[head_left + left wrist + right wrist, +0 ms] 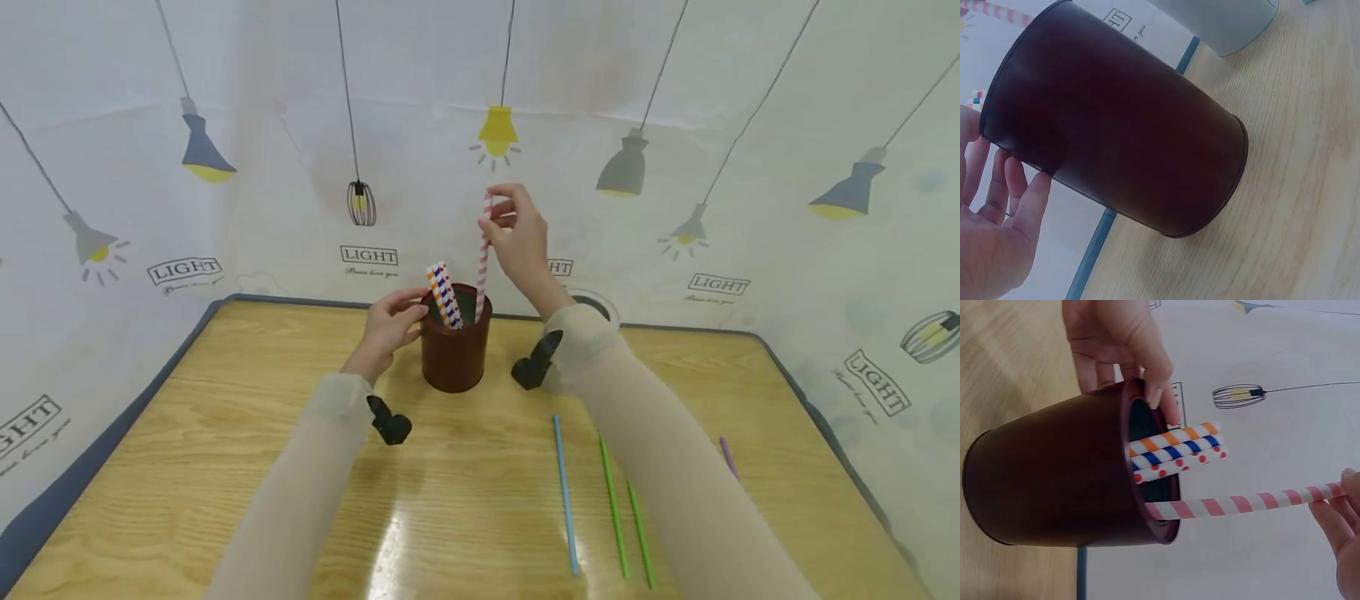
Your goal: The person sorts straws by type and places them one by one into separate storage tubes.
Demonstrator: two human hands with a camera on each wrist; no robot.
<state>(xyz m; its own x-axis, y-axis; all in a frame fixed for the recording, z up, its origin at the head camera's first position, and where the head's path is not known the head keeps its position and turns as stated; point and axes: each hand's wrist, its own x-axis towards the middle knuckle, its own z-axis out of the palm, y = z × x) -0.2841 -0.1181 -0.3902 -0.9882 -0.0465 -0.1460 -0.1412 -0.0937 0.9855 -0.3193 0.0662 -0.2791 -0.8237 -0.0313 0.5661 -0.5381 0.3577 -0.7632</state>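
A dark brown cylindrical container (453, 362) stands upright near the back of the table. My left hand (386, 333) holds its left side near the rim, fingers touching the wall in the left wrist view. Above the opening, my right hand (521, 237) pinches the upper end of a pink-and-white striped paper straw (1235, 504). That straw's lower end is inside the rim on the right. Leaning left inside are an orange-striped straw (1175, 439), a blue-striped straw (1175, 452) and a red-dotted straw (1179, 465). Their lower ends are hidden by the container.
A blue straw (566, 492), two green straws (613, 508) and a purple straw (727, 457) lie on the table at the front right, some partly behind my right sleeve. A pale container (1222, 25) stands right of the brown one. A lamp-patterned sheet surrounds the table.
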